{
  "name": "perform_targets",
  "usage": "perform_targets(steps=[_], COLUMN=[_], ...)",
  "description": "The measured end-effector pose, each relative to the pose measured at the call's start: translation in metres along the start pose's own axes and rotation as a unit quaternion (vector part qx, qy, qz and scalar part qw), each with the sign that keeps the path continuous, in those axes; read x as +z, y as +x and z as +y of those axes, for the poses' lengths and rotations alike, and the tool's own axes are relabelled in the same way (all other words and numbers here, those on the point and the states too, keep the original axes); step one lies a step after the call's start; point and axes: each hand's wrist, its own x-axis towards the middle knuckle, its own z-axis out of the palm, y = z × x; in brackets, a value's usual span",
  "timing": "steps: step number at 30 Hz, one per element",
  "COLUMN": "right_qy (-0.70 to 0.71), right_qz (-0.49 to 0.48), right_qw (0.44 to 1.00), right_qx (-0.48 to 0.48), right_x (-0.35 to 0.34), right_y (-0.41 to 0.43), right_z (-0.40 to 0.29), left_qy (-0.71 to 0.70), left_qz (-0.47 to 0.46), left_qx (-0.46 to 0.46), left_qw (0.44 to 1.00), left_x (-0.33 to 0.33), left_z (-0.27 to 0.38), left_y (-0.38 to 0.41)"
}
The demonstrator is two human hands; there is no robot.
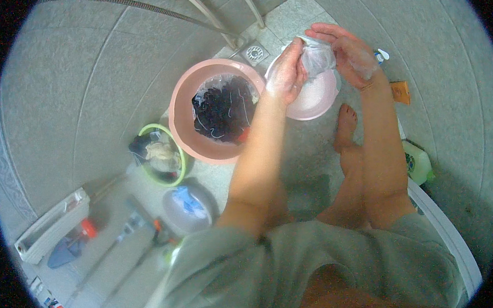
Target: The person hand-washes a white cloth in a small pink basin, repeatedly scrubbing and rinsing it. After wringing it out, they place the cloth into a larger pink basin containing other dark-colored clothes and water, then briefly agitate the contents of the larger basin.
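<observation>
A wet white cloth (317,58) is bunched up between my two hands, above a small pale pink basin (315,115). My left hand (287,73) grips its left side, thumb uppermost. Along the right side of the cloth, my right hand (354,56) presses with its palm, the fingers reaching over the top. Whitish lather coats both hands. Cloudy, whitish water lies in the basin below. Just left of it stands a large pink tub (179,115) with dark wet clothes (220,109) in it; my left forearm covers part of its rim.
A floor drain (254,53) lies behind the tubs. To the left stand a green-rimmed basket (182,164) of laundry and a grey basin (169,213) with a blue cloth (186,201). A pump bottle (381,56), an orange packet (400,93) and a jug (417,162) line the right wall.
</observation>
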Motion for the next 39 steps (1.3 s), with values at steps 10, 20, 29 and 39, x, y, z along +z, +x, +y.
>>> perform_targets(steps=[10,20,29,39], right_qy=[-0.159,-0.382,-0.026,-0.164], right_qz=[0.028,0.043,0.086,0.247], right_qw=[0.985,0.92,0.995,0.955], right_qx=[-0.061,0.069,0.033,-0.028], right_x=[-0.012,-0.003,0.005,-0.036], right_y=[0.004,0.005,-0.002,-0.004], right_z=[0.013,0.007,-0.01,-0.024], left_qy=[0.089,0.398,0.753,0.581], left_qz=[0.01,0.028,0.054,0.143], left_qx=[0.146,0.131,0.156,0.089], left_qw=[0.985,0.908,0.637,0.796], left_x=[-0.007,-0.016,-0.048,-0.048], left_z=[0.024,0.023,0.004,0.025], left_y=[-0.008,-0.008,0.006,-0.003])
